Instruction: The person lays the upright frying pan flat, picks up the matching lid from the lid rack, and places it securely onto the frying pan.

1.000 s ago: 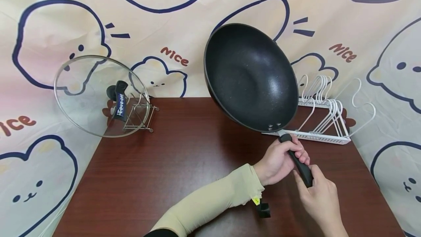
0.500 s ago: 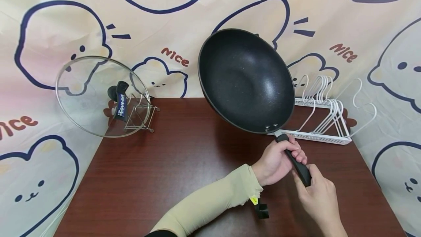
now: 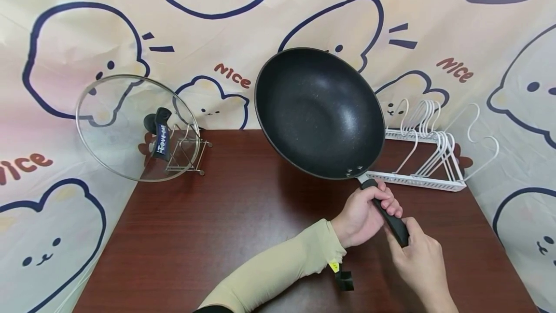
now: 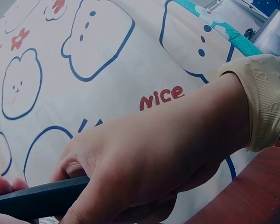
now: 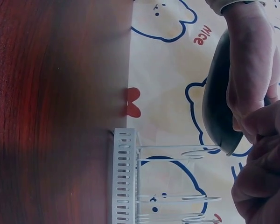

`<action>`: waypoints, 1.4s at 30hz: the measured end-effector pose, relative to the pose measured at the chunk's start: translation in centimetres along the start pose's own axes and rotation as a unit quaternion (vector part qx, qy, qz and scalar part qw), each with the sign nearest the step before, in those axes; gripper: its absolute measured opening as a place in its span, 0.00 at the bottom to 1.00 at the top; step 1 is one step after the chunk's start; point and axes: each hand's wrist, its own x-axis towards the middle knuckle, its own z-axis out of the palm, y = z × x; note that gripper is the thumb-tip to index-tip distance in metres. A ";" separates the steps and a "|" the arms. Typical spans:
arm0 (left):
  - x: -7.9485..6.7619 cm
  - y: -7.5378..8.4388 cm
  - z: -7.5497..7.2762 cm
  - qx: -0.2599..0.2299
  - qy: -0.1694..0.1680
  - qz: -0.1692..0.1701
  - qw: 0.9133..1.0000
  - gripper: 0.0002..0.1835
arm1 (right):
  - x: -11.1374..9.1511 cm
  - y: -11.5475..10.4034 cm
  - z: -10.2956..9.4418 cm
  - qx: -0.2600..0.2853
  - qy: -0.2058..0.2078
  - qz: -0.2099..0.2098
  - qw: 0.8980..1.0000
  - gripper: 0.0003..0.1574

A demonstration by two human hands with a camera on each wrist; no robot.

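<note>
Wok point(image 3: 319, 110) hangs tilted above the table point(image 3: 226, 235), right of the glass lid point(image 3: 130, 127); left hand point(image 3: 362, 214) grips its handle point(image 3: 388, 216) near the bowl, right hand point(image 3: 421, 262) grips the handle's end.

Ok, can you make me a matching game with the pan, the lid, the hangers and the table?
Things:
1. round black wok pan
2. clear round glass lid
3. white wire hangers
4. dark red-brown wooden table

Places or states:
A. stands upright in a small metal rack
B. lies under everything
C. sit in a white slotted tray on the right
D. held up by its handle in both hands

Pairs: 1-D, 2-A, 3-C, 4-B
</note>
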 end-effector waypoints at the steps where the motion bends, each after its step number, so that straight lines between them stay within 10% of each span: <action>1: 0.0 0.0 0.0 0.002 -0.001 0.000 1.000 0.10 | 0.0 0.0 0.0 0.000 0.000 0.000 1.000 0.16; 42: -0.8 -0.2 -1.2 -0.023 0.026 -0.004 0.999 0.10 | -0.6 0.4 0.9 -0.024 -0.002 -0.055 0.998 0.17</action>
